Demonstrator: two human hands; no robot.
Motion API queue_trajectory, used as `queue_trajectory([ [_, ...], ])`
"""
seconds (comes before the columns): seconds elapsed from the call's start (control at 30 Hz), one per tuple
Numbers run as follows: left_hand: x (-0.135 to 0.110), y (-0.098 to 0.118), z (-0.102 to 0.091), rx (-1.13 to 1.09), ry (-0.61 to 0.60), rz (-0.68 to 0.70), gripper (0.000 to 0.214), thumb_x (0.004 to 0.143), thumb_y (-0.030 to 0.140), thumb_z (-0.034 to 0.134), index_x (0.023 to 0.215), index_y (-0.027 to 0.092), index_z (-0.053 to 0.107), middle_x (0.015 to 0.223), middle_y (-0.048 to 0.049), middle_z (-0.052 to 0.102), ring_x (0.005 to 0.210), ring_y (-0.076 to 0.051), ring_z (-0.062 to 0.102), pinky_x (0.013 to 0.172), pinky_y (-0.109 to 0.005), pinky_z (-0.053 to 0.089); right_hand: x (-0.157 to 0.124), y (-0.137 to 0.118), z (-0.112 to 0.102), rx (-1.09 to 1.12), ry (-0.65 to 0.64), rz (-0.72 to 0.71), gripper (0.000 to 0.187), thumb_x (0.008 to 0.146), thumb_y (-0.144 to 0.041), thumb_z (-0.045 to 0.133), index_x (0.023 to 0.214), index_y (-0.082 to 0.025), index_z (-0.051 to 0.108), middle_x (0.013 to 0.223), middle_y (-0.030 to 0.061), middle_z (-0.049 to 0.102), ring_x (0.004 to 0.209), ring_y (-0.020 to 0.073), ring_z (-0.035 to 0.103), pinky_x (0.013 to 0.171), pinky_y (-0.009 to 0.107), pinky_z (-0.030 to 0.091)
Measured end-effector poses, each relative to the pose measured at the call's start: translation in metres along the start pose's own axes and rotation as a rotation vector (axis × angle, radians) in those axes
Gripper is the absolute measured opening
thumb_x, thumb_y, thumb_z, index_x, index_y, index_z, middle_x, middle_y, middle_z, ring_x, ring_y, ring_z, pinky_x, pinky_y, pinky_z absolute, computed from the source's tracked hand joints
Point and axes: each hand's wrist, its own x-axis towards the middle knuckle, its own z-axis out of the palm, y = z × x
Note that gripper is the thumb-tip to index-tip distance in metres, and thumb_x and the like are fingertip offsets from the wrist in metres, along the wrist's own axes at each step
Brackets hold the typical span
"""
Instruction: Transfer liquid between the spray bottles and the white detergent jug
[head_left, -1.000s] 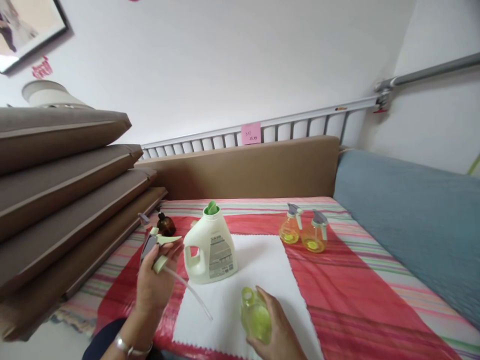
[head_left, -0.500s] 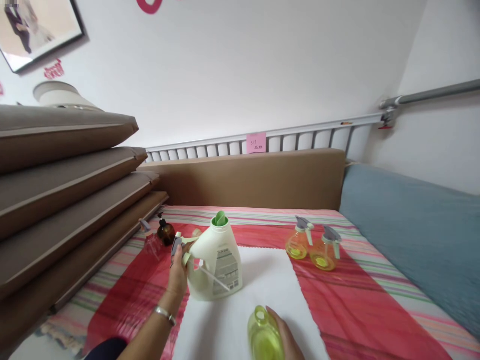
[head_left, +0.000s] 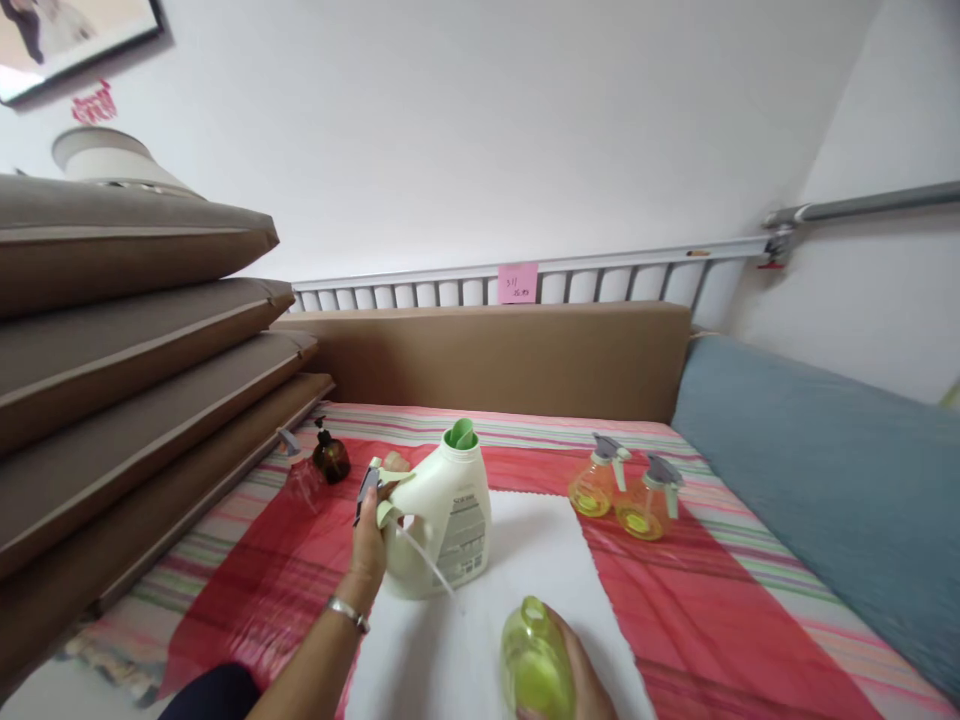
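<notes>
My left hand (head_left: 369, 545) is closed round a grey and pale green spray trigger head (head_left: 373, 492), whose thin dip tube (head_left: 427, 560) slants down to the right. Right behind it stands a large pale green detergent jug (head_left: 461, 520) with an open green spout, upright on the white sheet. Nearer to me, my right hand (head_left: 581, 670) grips a yellow-green transparent bottle (head_left: 536, 665) from its right side. The bottle's neck is uncovered, and some yellow-green liquid shows inside.
Two spray bottles (head_left: 592, 490) with yellow liquid stand on the right of the red cloth (head_left: 712, 620). At the back left are a dark pump bottle (head_left: 331, 455) and a clear spray bottle (head_left: 301, 475). Stacked cushions (head_left: 150, 310) rise on the left; a brown padded board (head_left: 487, 360) closes the back.
My left hand has moved slightly right with the spray trigger head, and its tube now hangs lower beside the jug. The bottle in my right hand tilts a little differently. The view has shifted slightly.
</notes>
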Motion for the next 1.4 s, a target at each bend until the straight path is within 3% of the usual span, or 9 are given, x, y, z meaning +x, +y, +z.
queue_trajectory([
  [0.17,-0.005,0.012,0.001,-0.036,-0.023,-0.076,0.056,0.064,0.058,0.062,0.091,0.010,0.069,0.065,-0.0042,0.068,0.050,-0.013,0.055,0.047,-0.022,0.042,0.000,-0.032,-0.046,-0.089,0.089,-0.011,0.081,0.057,-0.019,0.064,0.132,-0.020,0.031,0.135,0.0140,0.046,0.124,0.0318,0.044,0.103,0.044,0.037],
  [0.27,-0.009,0.022,-0.002,-0.039,-0.056,-0.126,0.049,0.064,0.054,0.065,0.090,0.013,0.069,0.062,-0.0019,0.066,0.048,-0.013,0.055,0.046,-0.021,0.042,0.008,-0.080,-0.085,-0.140,0.099,0.005,0.080,0.060,-0.022,0.066,0.132,-0.022,0.030,0.134,0.0134,0.045,0.123,0.0308,0.045,0.102,0.046,0.037],
  [0.4,-0.014,0.026,-0.007,-0.019,-0.079,-0.208,0.041,0.065,0.047,0.068,0.092,0.017,0.069,0.073,-0.0024,0.070,0.056,-0.016,0.060,0.049,-0.022,0.046,0.028,-0.158,-0.129,-0.331,0.095,-0.045,0.078,0.064,-0.024,0.067,0.132,-0.024,0.031,0.134,0.0106,0.045,0.122,0.0280,0.046,0.102,0.045,0.037],
  [0.5,-0.016,0.021,-0.010,0.040,-0.082,-0.265,0.036,0.067,0.042,0.068,0.094,0.018,0.070,0.086,-0.0050,0.071,0.066,-0.019,0.063,0.050,-0.023,0.048,0.045,-0.201,-0.149,-0.540,0.078,-0.163,0.076,0.066,-0.029,0.068,0.133,-0.023,0.033,0.132,0.0093,0.047,0.123,0.0276,0.045,0.103,0.044,0.036],
  [0.6,-0.015,0.014,-0.009,0.097,-0.126,-0.261,0.038,0.068,0.044,0.067,0.095,0.018,0.070,0.097,-0.0073,0.070,0.077,-0.021,0.064,0.055,-0.023,0.050,0.062,-0.224,-0.161,-0.741,0.029,-0.290,0.074,0.068,-0.032,0.067,0.134,-0.022,0.034,0.132,0.0090,0.047,0.124,0.0272,0.042,0.104,0.043,0.034],
  [0.87,-0.005,0.009,0.013,0.349,-0.327,-0.078,0.054,0.076,0.056,0.052,0.107,0.014,0.065,0.115,-0.0122,0.064,0.105,-0.026,0.058,0.067,-0.025,0.051,0.098,-0.244,-0.181,-1.069,-0.053,-0.492,0.070,0.073,-0.028,0.064,0.134,-0.019,0.031,0.131,0.0135,0.048,0.119,0.0284,0.044,0.100,0.045,0.037],
  [1.13,-0.003,0.010,0.028,0.498,-0.449,-0.021,0.054,0.078,0.059,0.046,0.104,0.016,0.067,0.107,-0.0096,0.067,0.105,-0.028,0.057,0.065,-0.026,0.051,0.116,-0.243,-0.184,-1.229,-0.116,-0.549,0.072,0.066,-0.016,0.065,0.132,-0.016,0.036,0.122,0.0152,0.051,0.111,0.0290,0.047,0.093,0.045,0.039],
  [1.3,-0.005,0.010,0.029,0.576,-0.421,0.040,0.053,0.080,0.056,0.043,0.099,0.014,0.068,0.094,-0.0084,0.069,0.098,-0.026,0.060,0.078,-0.030,0.049,0.118,-0.245,-0.184,-1.301,-0.144,-0.555,0.069,0.066,-0.012,0.062,0.131,-0.013,0.038,0.120,0.0165,0.051,0.109,0.0289,0.046,0.091,0.043,0.039],
  [1.4,-0.005,0.009,0.029,0.589,-0.396,0.044,0.052,0.079,0.055,0.044,0.096,0.013,0.068,0.090,-0.0084,0.069,0.095,-0.026,0.060,0.077,-0.030,0.048,0.118,-0.247,-0.184,-1.331,-0.159,-0.555,0.066,0.066,-0.009,0.060,0.129,-0.013,0.040,0.120,0.0162,0.051,0.110,0.0279,0.046,0.091,0.042,0.038],
])
